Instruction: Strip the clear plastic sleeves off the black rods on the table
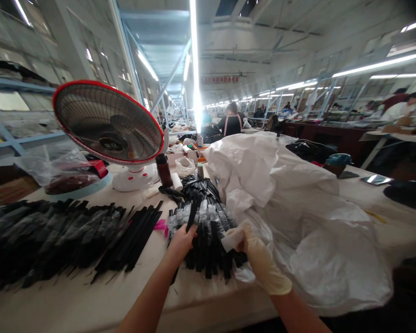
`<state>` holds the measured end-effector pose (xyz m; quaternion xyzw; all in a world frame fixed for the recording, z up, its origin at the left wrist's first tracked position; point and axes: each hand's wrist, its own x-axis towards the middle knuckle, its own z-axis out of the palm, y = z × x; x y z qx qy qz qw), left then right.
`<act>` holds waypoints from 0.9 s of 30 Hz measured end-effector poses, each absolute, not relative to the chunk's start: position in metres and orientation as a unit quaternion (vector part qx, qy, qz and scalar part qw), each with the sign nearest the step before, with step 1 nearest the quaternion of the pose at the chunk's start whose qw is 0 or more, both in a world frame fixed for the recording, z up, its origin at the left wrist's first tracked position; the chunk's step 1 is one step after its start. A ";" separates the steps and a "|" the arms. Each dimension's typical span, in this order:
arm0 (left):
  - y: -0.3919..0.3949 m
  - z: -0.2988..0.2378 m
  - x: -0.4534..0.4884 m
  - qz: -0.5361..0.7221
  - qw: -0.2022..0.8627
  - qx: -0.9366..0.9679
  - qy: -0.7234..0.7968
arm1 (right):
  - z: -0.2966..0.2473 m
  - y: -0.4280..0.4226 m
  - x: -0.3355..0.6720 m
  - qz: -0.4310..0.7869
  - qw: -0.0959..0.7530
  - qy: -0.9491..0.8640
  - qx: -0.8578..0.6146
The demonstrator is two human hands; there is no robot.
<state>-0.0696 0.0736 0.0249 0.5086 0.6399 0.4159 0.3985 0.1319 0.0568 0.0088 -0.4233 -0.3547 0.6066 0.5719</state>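
Note:
My left hand (182, 243), bare, closes around a black strip (193, 215) that rises from a heap of black strips in clear plastic sleeves (208, 231). My right hand (254, 252) wears a cream latex glove and pinches a folded white cloth (232, 239) just above the heap's right side. A large white woven sack (280, 194) slumps against that hand and covers the table to the right. Left of my hands, rows of bundled black strips (52, 236) lie on the pale tabletop (90, 298).
A red-rimmed electric fan (108, 122) stands behind the rows, near a dark bottle (164, 170) and a white roll (176, 181). Plastic bags lie around them. A co-worker (231, 122) sits farther along the long table, and more people work at benches to the right.

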 end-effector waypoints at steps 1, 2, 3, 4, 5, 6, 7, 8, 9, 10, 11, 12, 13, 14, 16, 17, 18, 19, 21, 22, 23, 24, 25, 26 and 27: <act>0.069 0.025 -0.071 0.417 0.392 0.513 0.640 | 0.009 0.054 0.136 0.600 0.568 -0.361 -0.433; 0.062 0.026 -0.072 0.416 0.388 0.517 0.640 | 0.010 0.051 0.138 0.609 0.561 -0.357 -0.432; 0.053 0.027 -0.073 0.414 0.387 0.521 0.638 | 0.012 0.048 0.139 0.628 0.552 -0.351 -0.420; 0.042 0.029 -0.074 0.410 0.393 0.523 0.635 | 0.015 0.045 0.138 0.656 0.541 -0.344 -0.398; 0.029 0.031 -0.074 0.405 0.406 0.523 0.631 | 0.018 0.043 0.136 0.683 0.529 -0.338 -0.373; 0.016 0.034 -0.073 0.403 0.422 0.518 0.625 | 0.022 0.042 0.134 0.705 0.518 -0.334 -0.351; 0.004 0.037 -0.073 0.403 0.439 0.510 0.620 | 0.024 0.041 0.132 0.718 0.511 -0.333 -0.336; -0.008 0.040 -0.073 0.403 0.457 0.500 0.615 | 0.026 0.041 0.129 0.721 0.511 -0.333 -0.328; -0.018 0.042 -0.072 0.402 0.475 0.490 0.610 | 0.027 0.042 0.128 0.721 0.517 -0.330 -0.323; -0.026 0.045 -0.073 0.399 0.490 0.482 0.607 | 0.027 0.043 0.126 0.719 0.525 -0.323 -0.321; -0.032 0.047 -0.073 0.395 0.501 0.476 0.605 | 0.026 0.044 0.126 0.719 0.533 -0.313 -0.318; -0.036 0.049 -0.074 0.389 0.513 0.473 0.602 | 0.024 0.044 0.126 0.718 0.540 -0.305 -0.316; -0.039 0.051 -0.075 0.382 0.525 0.471 0.597 | 0.023 0.045 0.126 0.717 0.545 -0.300 -0.314; -0.041 0.053 -0.075 0.376 0.534 0.474 0.591 | 0.022 0.045 0.126 0.714 0.549 -0.301 -0.314; -0.044 0.055 -0.073 0.367 0.534 0.492 0.582 | 0.020 0.044 0.127 0.706 0.552 -0.315 -0.313; -0.045 0.055 -0.071 0.363 0.526 0.506 0.580 | 0.020 0.044 0.128 0.699 0.554 -0.324 -0.315; -0.046 0.055 -0.068 0.359 0.513 0.519 0.582 | 0.020 0.043 0.128 0.691 0.557 -0.333 -0.318; -0.046 0.055 -0.066 0.357 0.499 0.530 0.586 | 0.021 0.043 0.129 0.681 0.559 -0.343 -0.324; -0.048 0.055 -0.062 0.350 0.476 0.543 0.597 | 0.022 0.043 0.131 0.657 0.561 -0.371 -0.341; -0.049 0.055 -0.061 0.343 0.470 0.547 0.602 | 0.024 0.043 0.132 0.640 0.561 -0.391 -0.350; -0.050 0.055 -0.060 0.337 0.464 0.551 0.606 | 0.025 0.042 0.133 0.623 0.558 -0.415 -0.358; -0.050 0.055 -0.061 0.332 0.457 0.555 0.610 | 0.027 0.042 0.134 0.608 0.553 -0.438 -0.364; -0.051 0.055 -0.062 0.328 0.451 0.559 0.614 | 0.030 0.041 0.136 0.596 0.546 -0.459 -0.368; -0.051 0.056 -0.063 0.326 0.446 0.562 0.616 | 0.032 0.040 0.137 0.591 0.536 -0.476 -0.370; -0.052 0.056 -0.064 0.325 0.443 0.564 0.617 | 0.034 0.039 0.137 0.590 0.524 -0.489 -0.373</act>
